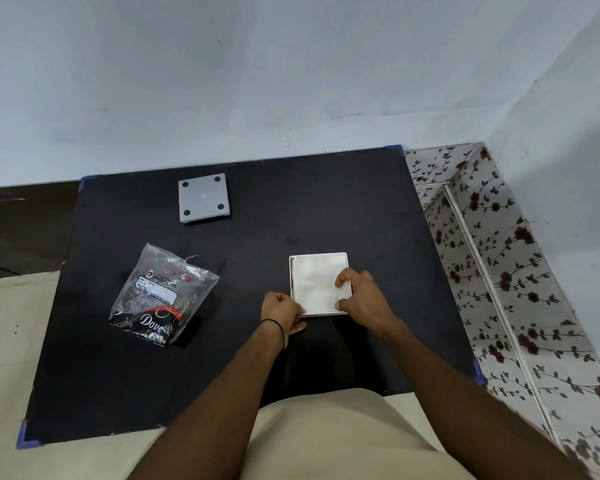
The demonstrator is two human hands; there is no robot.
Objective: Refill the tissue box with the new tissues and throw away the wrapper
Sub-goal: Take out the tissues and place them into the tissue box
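**Tissue stack seated in the open box; wrapper not yet discarded**

The tissue box (317, 254) lies open side up at the near right of the bench (326, 209), with the white tissues (314, 282) filling it to the rim. The left hand (280, 311) closes its grip on the near-left corner, apparently to steady the box. The right hand (362, 294) curls its grip over the right rim, fingertips on the stack, probably tucking it level. The grey cover (203, 197), four dark feet up, rests well apart at the far left, likely set aside until closing. The empty wrapper (160, 292) lies to the left, clear of both arms. Open bench lies between box and cover; the flowered panel (482, 254) borders the right edge.
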